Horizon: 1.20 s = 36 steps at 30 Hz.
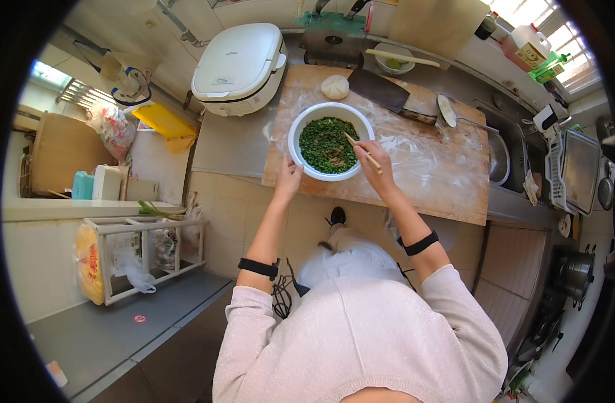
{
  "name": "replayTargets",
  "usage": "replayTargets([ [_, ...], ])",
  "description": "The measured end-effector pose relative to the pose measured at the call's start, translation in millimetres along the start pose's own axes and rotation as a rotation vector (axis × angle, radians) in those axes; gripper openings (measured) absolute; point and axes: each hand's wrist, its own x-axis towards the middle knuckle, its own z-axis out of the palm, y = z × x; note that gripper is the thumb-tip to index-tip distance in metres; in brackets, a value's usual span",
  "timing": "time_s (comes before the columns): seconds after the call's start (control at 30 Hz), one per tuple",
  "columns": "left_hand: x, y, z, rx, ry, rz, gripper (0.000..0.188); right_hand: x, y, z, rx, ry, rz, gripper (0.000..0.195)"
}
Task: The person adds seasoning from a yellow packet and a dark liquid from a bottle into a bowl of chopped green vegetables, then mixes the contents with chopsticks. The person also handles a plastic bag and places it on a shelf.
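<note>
A white bowl (pixel 362 120) filled with chopped green leaves (pixel 323 138), with a brownish patch among them, stands on a floured wooden board (pixel 413 176). My left hand (pixel 289 176) grips the bowl's near left rim. In my right hand (pixel 375 163) are wooden chopsticks (pixel 355 143), slanting over the bowl's right rim with their tips at the greens. A ball of dough (pixel 335 87) lies just behind the bowl, and a cleaver (pixel 378 89) with a dark blade lies to the right of the dough.
A white electric cooker (pixel 237 65) stands at the back left. A metal ladle (pixel 446 111) lies at the board's right, near the sink (pixel 499 156). Behind the board are a small bowl (pixel 400 66) with a pale stick across it and a knife holder (pixel 332 22). A rack (pixel 151 226) stands at the left.
</note>
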Motion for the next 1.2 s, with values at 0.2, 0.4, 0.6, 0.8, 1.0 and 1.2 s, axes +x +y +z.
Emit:
replayTargets([
  [0.2,21.3,6.9,-19.9,-0.071,-0.161,-0.209,0.043,1.4,-42.5,-5.5,-0.069,-0.245,-0.010,0.011],
  [0.4,36.5,14.3,-30.2,-0.144,-0.333,-0.270,0.044,5.2,-34.6,7.5,0.036,-0.314,-0.013,0.011],
  [0.6,48.4,28.4,-37.1,-0.121,-0.417,-0.287,0.044,26.7,-27.3,-18.0,0.006,-0.152,0.156,0.012],
  [0.8,72.1,27.4,-38.8,-0.060,-0.466,-0.290,0.037,29.0,-30.1,26.0,-0.099,-0.092,0.145,0.014],
  [1.0,75.4,29.7,-40.7,-0.070,-0.457,-0.342,0.034,-1.0,-75.7,17.1,-0.076,-0.213,0.169,0.015],
  [1.2,78.2,27.7,-39.7,-0.041,-0.490,-0.317,0.034,-9.4,-56.1,36.4,-0.042,-0.122,0.274,0.014],
])
